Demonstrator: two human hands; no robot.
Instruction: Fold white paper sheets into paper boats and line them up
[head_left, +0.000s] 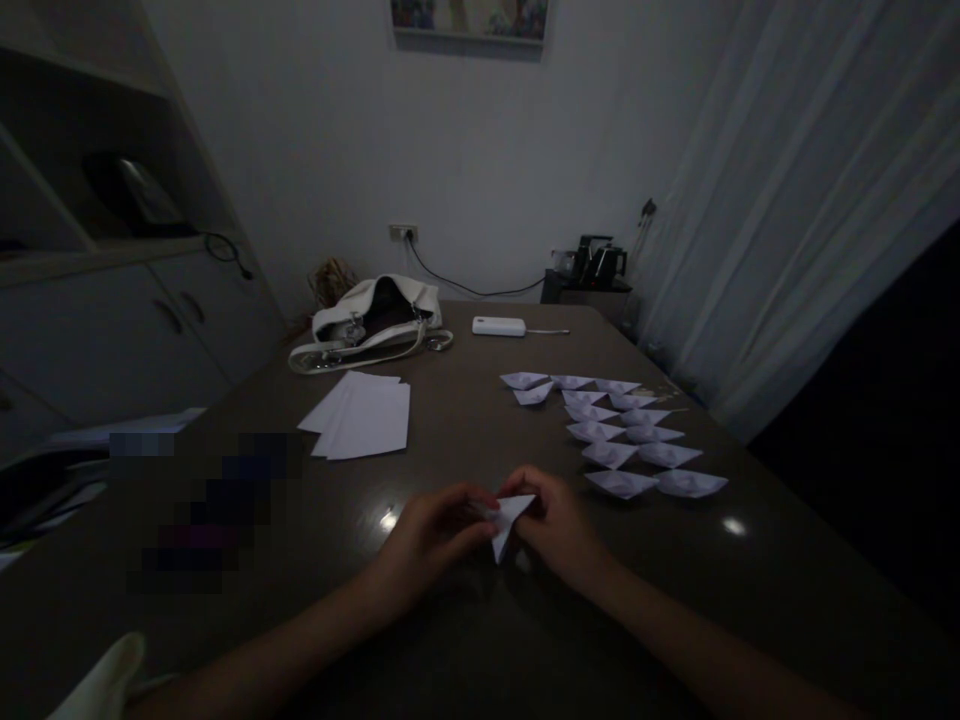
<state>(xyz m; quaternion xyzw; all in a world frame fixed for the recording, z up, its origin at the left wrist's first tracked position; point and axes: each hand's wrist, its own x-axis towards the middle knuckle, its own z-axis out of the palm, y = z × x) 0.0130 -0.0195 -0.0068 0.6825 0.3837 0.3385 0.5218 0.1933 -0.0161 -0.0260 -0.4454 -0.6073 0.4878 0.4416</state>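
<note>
A small piece of folded white paper [508, 522] is held between my two hands, low over the near part of the dark table [465, 420]. One of its pointed corners hangs down and another points up to the right. My left hand [442, 525] pinches its left side between thumb and fingers. On the other side, my right hand [553, 520] grips it with the fingers curled behind, partly hidden by the paper. To the right of my hands, several folded paper boats [621, 484] stand in rows.
Loose white paper sheets [373, 418] lie fanned out at the left. Behind them rests a white handbag [375, 315], and a white power bank [499, 327] with a short cable lies at the back. A kettle [604, 265] stands beyond the table, near the curtain [739, 200].
</note>
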